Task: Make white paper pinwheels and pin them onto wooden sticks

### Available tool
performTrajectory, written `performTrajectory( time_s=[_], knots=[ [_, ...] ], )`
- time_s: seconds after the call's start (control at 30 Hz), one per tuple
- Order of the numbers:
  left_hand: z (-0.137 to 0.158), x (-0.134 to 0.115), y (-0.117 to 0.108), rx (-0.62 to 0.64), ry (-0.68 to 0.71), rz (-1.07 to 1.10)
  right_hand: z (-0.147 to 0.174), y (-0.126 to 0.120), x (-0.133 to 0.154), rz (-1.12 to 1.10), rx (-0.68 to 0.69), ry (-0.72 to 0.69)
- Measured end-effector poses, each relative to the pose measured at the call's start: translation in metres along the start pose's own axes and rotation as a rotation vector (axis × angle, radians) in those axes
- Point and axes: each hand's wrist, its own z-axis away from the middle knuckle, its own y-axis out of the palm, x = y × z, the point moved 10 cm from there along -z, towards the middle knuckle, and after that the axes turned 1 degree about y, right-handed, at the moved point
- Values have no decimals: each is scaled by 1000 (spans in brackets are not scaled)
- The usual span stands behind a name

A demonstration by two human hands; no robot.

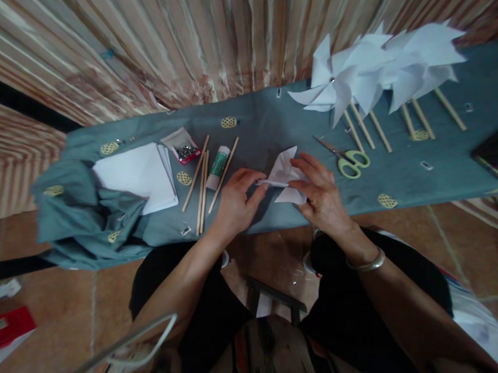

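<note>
Together, my left hand (237, 202), pinching, and right hand (323, 195), half-curled, hold the paper (282, 167) left of the scissors (344, 158).

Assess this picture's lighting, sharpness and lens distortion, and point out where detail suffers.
Head view: dim light overall, the floor between the legs darker; head view: wide-angle bending, with the table seeming bowed; head view: general softness, the white pinwheels blending where they overlap; head view: the dark object at the right edge too murky to identify.
</note>
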Motion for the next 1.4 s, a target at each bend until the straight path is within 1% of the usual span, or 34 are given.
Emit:
performTrajectory(
  time_s=[0.07, 0.17, 0.23, 0.27, 0.33, 0.37, 0.43, 0.5, 0.57, 0.73, 0.87, 1.1, 1.23, 1.4],
  knots=[
    [3, 11, -8, -29, -65, 62, -1, -6, -1, -35, -48, 5],
    [7, 26, -21, -113, -139, 142, -3, -14, -2, -89, -127, -4],
    [11, 37, -22, -142, -218, 254, -3, -15, -2, -92, -144, -7],
    [13, 43, -17, -127, -277, 341, -3, -15, -1, -85, -152, -8],
    [20, 50, 4, -34, -429, 576, -3, -15, 0, -62, -152, -2],
    [24, 49, 17, 31, -505, 701, -4, -16, 0, -52, -151, 4],
    [33, 42, 39, 101, -641, 965, -3, -16, 2, -44, -149, 16],
    [37, 30, 54, 132, -715, 1169, -2, -17, 6, -46, -144, 9],
    [37, 22, 61, 134, -754, 1280, -1, -18, 15, -47, -147, -34],
    [37, 24, 70, 116, -832, 1340, 2, -20, 35, -45, -144, -126],
    [35, 26, 75, 72, -827, 1420, 2, -21, 43, 17, -140, -145],
    [31, 28, 72, 7, -795, 1412, 3, -22, 46, 76, -136, -132],
    [24, 28, 65, -68, -770, 1434, 2, -20, 47, 78, -107, -106],
    [12, 20, 58, -117, -708, 1438, 0, -13, 45, 65, -73, -62]
  ],
)
